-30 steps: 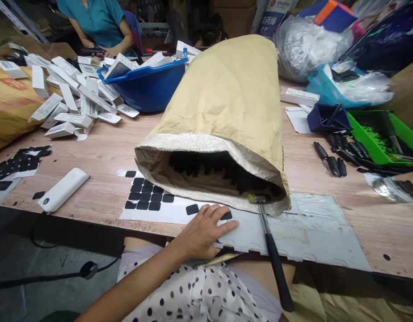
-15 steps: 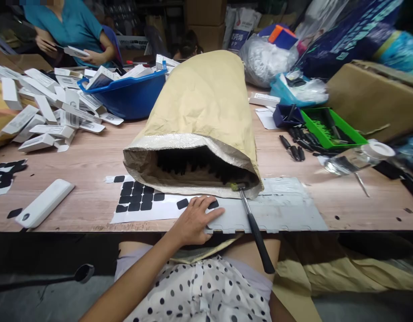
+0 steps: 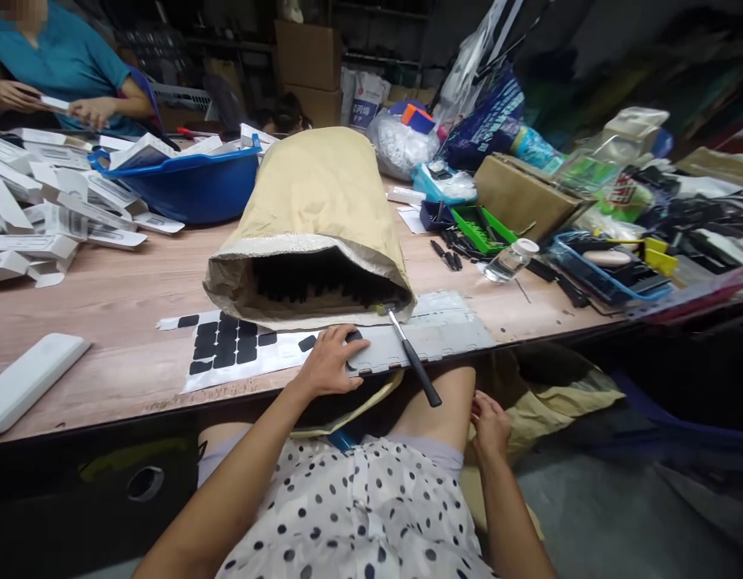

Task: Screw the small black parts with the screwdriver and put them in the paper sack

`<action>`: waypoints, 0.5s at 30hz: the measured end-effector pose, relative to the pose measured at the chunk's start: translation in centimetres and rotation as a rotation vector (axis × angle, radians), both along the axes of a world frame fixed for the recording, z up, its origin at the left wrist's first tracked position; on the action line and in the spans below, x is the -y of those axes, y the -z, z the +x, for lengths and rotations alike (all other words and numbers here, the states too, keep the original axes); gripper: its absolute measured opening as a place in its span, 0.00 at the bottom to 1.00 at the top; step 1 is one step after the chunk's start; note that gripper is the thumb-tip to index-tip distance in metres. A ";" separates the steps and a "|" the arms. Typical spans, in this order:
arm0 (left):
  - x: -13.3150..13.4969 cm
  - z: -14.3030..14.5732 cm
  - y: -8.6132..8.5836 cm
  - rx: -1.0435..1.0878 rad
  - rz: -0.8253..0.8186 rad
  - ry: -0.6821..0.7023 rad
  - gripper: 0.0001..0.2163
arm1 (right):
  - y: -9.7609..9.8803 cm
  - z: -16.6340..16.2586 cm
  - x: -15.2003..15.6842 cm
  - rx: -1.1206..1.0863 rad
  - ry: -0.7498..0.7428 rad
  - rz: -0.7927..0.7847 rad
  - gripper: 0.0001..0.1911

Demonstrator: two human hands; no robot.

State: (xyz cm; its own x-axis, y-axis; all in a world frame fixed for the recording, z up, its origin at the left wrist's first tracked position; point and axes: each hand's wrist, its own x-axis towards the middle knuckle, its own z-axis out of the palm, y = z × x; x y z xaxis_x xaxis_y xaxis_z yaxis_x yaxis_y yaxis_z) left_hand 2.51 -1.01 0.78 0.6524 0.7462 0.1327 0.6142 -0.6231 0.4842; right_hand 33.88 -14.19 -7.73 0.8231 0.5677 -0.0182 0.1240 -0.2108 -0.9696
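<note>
My left hand (image 3: 332,362) lies palm down, fingers stretched, at the table edge. It rests over a white sheet (image 3: 275,354) of black rounded-square stickers (image 3: 225,342) and the end of a grey board (image 3: 444,326). Before it lies a yellow paper sack (image 3: 323,181), its mouth towards me, with many dark pieces inside (image 3: 305,277). A hammer-like tool with a black handle (image 3: 423,374) leans from the sack's lip over the edge, untouched. Low beside my right thigh is my right hand (image 3: 490,422), fingers loosely bent and apart, near another yellow sack (image 3: 546,410); nothing shows in it.
White boxes (image 3: 63,201) pile up at left beside a blue basin (image 3: 196,185). A white rounded device (image 3: 37,382) lies front left. At right stand a green tray (image 3: 483,229), a clear jar (image 3: 510,261) and a blue tray (image 3: 613,269). A co-worker (image 3: 63,64) handles a box.
The view has swung right and the table now slants. My right hand has come into view beside my thigh. My left hand keeps its place on the sheet.
</note>
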 end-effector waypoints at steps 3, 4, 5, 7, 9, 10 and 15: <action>-1.6 0.5 -0.4 0.126 -0.069 -0.111 0.22 | -1.7 -0.1 -0.3 0.006 0.073 0.046 0.19; -2.3 0.9 -0.6 0.162 -0.071 -0.182 0.18 | -2.7 -0.6 -0.8 0.032 0.070 0.077 0.19; -3.3 1.3 -1.0 0.184 -0.060 -0.264 0.15 | -3.7 -1.2 -1.3 0.086 0.007 0.104 0.19; -5.3 2.5 -1.9 0.167 -0.029 -0.438 0.14 | -5.9 -2.8 -2.5 0.218 -0.130 0.122 0.17; -7.2 3.7 -2.7 0.069 -0.058 -0.574 0.15 | -7.7 -4.7 -3.9 0.370 -0.255 0.120 0.15; -8.0 4.3 -3.0 0.011 -0.102 -0.616 0.15 | -8.4 -5.7 -4.5 0.441 -0.322 0.108 0.14; -10.0 5.7 -3.4 -0.063 -0.249 -0.625 0.19 | -8.7 -9.1 -6.9 0.685 -0.556 -0.067 0.12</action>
State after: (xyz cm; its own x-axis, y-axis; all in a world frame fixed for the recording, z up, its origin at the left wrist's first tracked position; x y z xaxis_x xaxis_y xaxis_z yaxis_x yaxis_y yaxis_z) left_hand 8.18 8.99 4.18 0.0888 0.9893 -0.1161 0.8547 -0.0158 0.5189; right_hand 24.77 -7.32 0.98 0.2704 0.9044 0.3300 0.7743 -0.0006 -0.6328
